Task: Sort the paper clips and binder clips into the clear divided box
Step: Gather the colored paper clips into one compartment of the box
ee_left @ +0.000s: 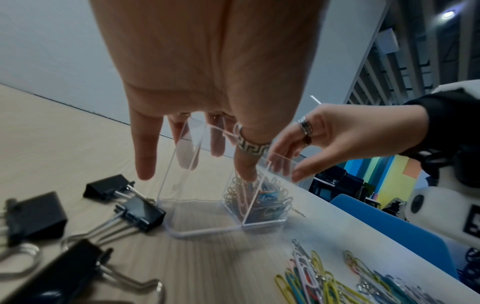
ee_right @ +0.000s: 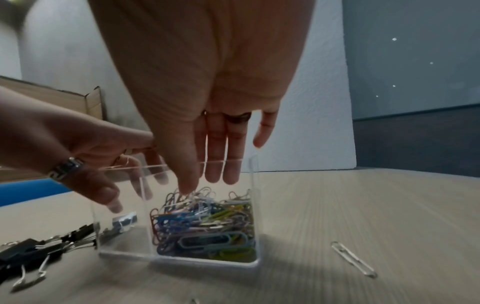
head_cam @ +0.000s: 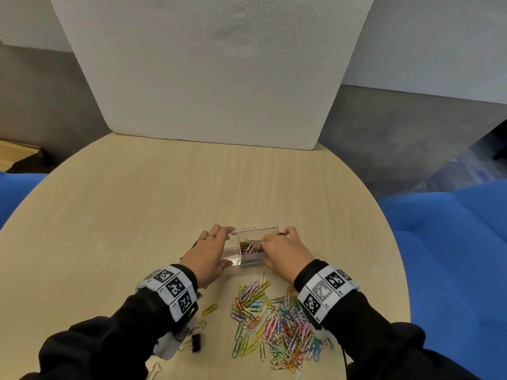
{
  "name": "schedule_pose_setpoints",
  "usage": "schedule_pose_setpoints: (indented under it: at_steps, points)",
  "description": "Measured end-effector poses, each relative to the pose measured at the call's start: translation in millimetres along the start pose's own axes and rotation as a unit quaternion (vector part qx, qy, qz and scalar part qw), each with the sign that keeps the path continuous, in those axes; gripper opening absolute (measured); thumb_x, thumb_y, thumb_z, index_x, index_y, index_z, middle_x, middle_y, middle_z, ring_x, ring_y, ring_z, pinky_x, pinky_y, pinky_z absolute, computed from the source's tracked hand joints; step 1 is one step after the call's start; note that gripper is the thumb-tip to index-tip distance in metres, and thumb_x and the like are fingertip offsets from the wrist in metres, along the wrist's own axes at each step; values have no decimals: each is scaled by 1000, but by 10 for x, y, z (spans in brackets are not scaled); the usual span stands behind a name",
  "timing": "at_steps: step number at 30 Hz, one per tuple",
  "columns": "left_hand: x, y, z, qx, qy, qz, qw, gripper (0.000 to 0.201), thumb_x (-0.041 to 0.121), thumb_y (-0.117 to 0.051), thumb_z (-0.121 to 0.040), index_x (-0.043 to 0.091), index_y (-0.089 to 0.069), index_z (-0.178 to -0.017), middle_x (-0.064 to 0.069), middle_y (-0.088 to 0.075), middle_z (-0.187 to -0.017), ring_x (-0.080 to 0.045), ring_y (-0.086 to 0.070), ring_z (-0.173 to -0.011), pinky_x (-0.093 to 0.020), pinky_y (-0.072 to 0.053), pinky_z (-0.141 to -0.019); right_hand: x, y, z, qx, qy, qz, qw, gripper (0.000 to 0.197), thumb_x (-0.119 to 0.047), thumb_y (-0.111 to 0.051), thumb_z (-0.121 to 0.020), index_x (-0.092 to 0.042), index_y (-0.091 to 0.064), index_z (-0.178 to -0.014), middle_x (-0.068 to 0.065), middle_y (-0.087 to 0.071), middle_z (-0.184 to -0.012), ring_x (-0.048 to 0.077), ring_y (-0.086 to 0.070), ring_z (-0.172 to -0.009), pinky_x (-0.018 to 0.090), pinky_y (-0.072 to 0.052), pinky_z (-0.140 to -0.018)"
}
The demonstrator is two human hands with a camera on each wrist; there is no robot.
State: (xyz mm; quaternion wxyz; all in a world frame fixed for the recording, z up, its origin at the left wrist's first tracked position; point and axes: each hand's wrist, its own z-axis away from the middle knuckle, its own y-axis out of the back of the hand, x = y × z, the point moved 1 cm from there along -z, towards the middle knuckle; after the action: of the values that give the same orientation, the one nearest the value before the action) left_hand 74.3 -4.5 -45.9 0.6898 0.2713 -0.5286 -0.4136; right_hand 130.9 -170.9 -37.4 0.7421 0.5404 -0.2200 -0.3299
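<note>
The clear divided box (head_cam: 258, 229) stands on the round wooden table. Its right compartment holds several coloured paper clips (ee_right: 207, 226); the left compartment (ee_left: 207, 216) shows only bare floor. My left hand (head_cam: 216, 249) holds the box's left end, fingers over the far wall and thumb at the near side. At the right end my right hand (head_cam: 275, 246) holds the box the same way, its thumb tip touching the clips inside. A loose pile of coloured paper clips (head_cam: 274, 322) lies near me. Black binder clips (ee_left: 140, 214) lie left of the box.
A white foam board (head_cam: 214, 64) stands at the table's far edge. Blue seats (head_cam: 452, 256) flank the table. More binder clips (head_cam: 196, 342) lie under my left forearm. One silver paper clip (ee_right: 353, 259) lies right of the box.
</note>
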Motion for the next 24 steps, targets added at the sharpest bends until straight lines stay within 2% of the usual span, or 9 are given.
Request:
schedule_pose_setpoints:
  at_steps: [4,8,11,14,16,17,19,21,24]
  points:
    - [0,-4,1,0,1,-5,1000,63,18,-59,-87,22,-23,-139,2,-36,-135,-18,-36,-121,-32,-42,-96,-72,36,3,70,11,-64,995,36,-25,-45,-93,-21,-47,-129,-2,-52,-127,19,-46,-117,36,-23,-97]
    - [9,-5,0,0,0,-10,1000,63,17,-58,-87,22,-22,-139,1,-35,-134,-19,-37,-120,-32,-42,-95,-189,-79,-4,49,37,7,998,39,-23,-43,-92,-19,-44,-131,-1,-49,-131,24,-42,-115,41,-27,-92]
    - [-4,-7,-8,-2,3,-12,1000,63,18,-58,-87,23,-22,-138,2,-35,-134,-19,-37,-120,-34,-45,-93,-119,-56,10,45,49,-67,996,37,-25,-46,-91,-27,-47,-129,-9,-51,-132,18,-39,-118,37,-22,-93]
    - [-9,-6,-35,0,10,-8,1000,64,20,-59,-86,23,-22,-139,2,-35,-135,-19,-36,-121,-36,-46,-94,43,61,105,117,-15,-233,965,30,-35,-48,-93,-29,-55,-121,-11,-57,-123,9,-42,-115,30,-23,-97]
    - [-13,-4,-66,5,15,-1,1000,65,19,-59,-87,23,-21,-139,2,-34,-135,-20,-36,-121,-36,-45,-94,225,39,177,188,-101,-308,927,28,-32,-44,-95,-21,-56,-118,-4,-58,-119,10,-45,-112,27,-30,-100]
    - [-15,-4,-84,7,17,2,1000,65,18,-59,-87,23,-21,-139,2,-34,-135,-20,-35,-122,-36,-45,-95,323,-21,206,194,-143,-323,915,31,-29,-40,-97,-16,-54,-122,0,-55,-124,12,-45,-116,24,-30,-101]
    - [-21,-1,-115,10,21,8,1000,65,17,-59,-87,23,-20,-139,1,-34,-134,-21,-34,-122,-36,-44,-95,446,-206,247,93,-197,-311,925,43,-29,-33,-99,-8,-36,-137,8,-37,-145,18,-31,-134,25,-21,-109]
    - [-24,8,-142,9,24,12,1000,65,18,-58,-87,22,-20,-139,0,-34,-135,-22,-34,-124,-38,-43,-97,424,-436,298,-59,-188,-261,945,56,-33,-28,-100,-8,-10,-146,9,-6,-156,20,-7,-143,30,-10,-115]
    - [-22,21,-175,9,26,18,999,64,18,-58,-88,20,-21,-139,-2,-34,-135,-23,-33,-124,-39,-40,-100,267,-630,445,-122,-116,-185,968,63,-43,-22,-98,-13,7,-146,3,20,-152,17,12,-142,31,-1,-116]
